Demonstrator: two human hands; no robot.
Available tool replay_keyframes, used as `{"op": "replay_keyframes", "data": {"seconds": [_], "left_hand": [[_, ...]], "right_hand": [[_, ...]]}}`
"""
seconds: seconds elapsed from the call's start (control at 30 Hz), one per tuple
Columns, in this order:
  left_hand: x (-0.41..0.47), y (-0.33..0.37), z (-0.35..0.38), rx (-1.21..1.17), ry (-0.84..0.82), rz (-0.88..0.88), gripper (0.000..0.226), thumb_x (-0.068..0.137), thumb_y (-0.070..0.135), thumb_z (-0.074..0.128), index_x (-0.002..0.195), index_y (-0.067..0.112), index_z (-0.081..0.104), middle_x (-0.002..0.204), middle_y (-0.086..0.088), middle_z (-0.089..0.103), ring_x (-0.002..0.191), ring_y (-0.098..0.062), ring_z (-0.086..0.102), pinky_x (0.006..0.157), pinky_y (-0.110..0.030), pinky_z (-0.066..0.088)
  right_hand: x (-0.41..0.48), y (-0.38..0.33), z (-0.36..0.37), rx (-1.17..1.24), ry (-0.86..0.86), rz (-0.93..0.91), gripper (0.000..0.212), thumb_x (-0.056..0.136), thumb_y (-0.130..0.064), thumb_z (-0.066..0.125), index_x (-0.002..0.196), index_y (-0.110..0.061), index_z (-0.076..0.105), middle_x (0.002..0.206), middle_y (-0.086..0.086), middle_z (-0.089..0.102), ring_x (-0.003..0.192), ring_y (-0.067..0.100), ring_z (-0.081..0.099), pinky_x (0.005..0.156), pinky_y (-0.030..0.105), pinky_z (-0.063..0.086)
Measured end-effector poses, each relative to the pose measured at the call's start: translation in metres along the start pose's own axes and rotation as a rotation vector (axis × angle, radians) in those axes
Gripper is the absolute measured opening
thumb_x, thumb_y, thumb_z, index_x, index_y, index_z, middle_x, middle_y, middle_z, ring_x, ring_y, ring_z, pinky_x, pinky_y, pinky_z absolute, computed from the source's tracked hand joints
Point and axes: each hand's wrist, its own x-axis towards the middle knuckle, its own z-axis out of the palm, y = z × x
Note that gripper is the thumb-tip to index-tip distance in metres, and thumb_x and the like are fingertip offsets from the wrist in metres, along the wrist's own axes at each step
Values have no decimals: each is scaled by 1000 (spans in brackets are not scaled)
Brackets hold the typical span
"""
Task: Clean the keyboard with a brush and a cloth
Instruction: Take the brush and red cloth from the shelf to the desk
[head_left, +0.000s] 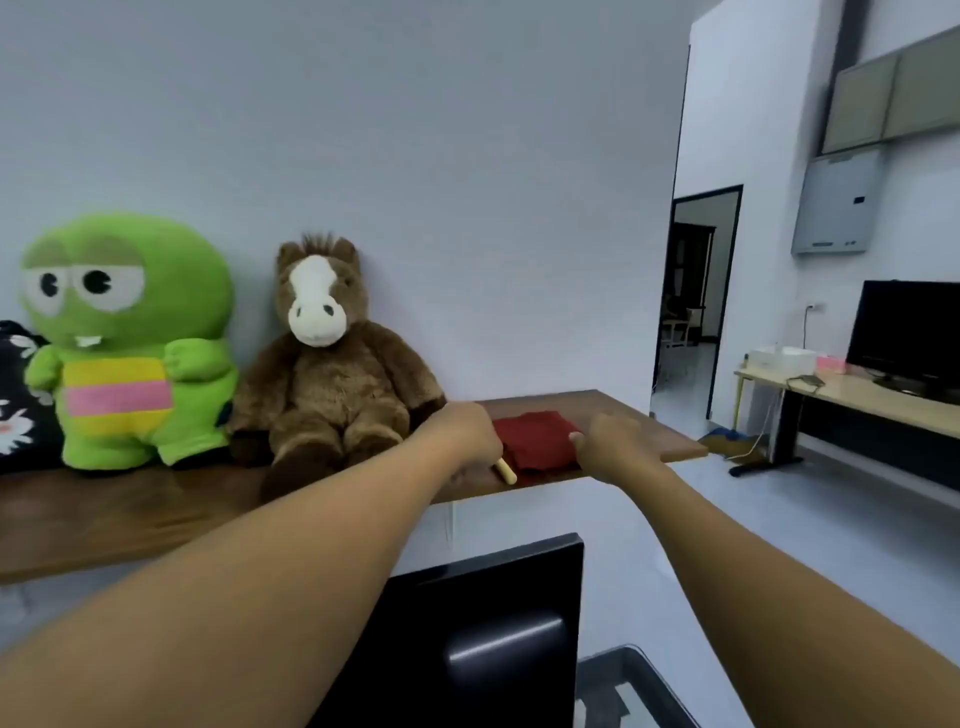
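Observation:
Both arms reach up to a brown wooden shelf (649, 431). A folded red cloth (535, 439) lies near the shelf's right end. My left hand (462, 434) is closed around a brush; only the pale wooden handle end (505, 472) sticks out below the fist, just left of the cloth. On the cloth's right edge, my right hand (610, 447) pinches the fabric with its fingers. The brush's bristles are hidden by the hand. No keyboard is in view.
A green plush toy (124, 338) and a brown plush horse (327, 358) sit on the shelf to the left. A black monitor (483, 634) stands below the shelf. Far right is a desk (857, 397) with a screen (909, 332); a doorway (696, 301) opens behind.

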Motion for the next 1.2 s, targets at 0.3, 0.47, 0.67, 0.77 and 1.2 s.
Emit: {"op": "replay_keyframes", "data": {"seconds": [0.3,0.47,0.67,0.77,1.2], "left_hand": [[38,13,20,-64,-138,-128,34,96,37,54,104,8,71,75,-6,66,48,-18,56,47,-25,47],[34,13,18,-83,-150,-115,32,97,18,51,71,7,66,54,-4,61,31,-13,48,34,-16,38],[29,11,16,-61,-92,-50,30,95,14,48,72,6,66,57,-4,61,41,-14,51,39,-22,43],[22,5,13,-168,50,7,28,92,16,50,70,8,64,46,0,61,36,-12,52,44,-20,46],[-121,18,-34,-656,181,205,32,86,26,52,62,8,64,39,-2,57,26,-10,43,41,-19,39]], "right_hand": [[20,3,15,22,-3,71,53,99,-54,38,100,-7,62,122,17,61,115,34,54,101,45,40],[20,1,13,99,-9,131,42,97,-43,53,71,-9,49,87,8,62,95,30,62,92,40,48],[16,-10,7,217,-40,170,29,97,-15,48,69,-6,48,72,7,50,68,24,52,67,31,43],[13,-15,-3,459,-33,164,21,102,-18,45,99,0,56,92,13,54,80,27,52,57,29,38],[-79,-12,-114,885,230,72,14,98,-23,53,101,-10,58,78,-1,53,68,13,50,68,29,43]]}}
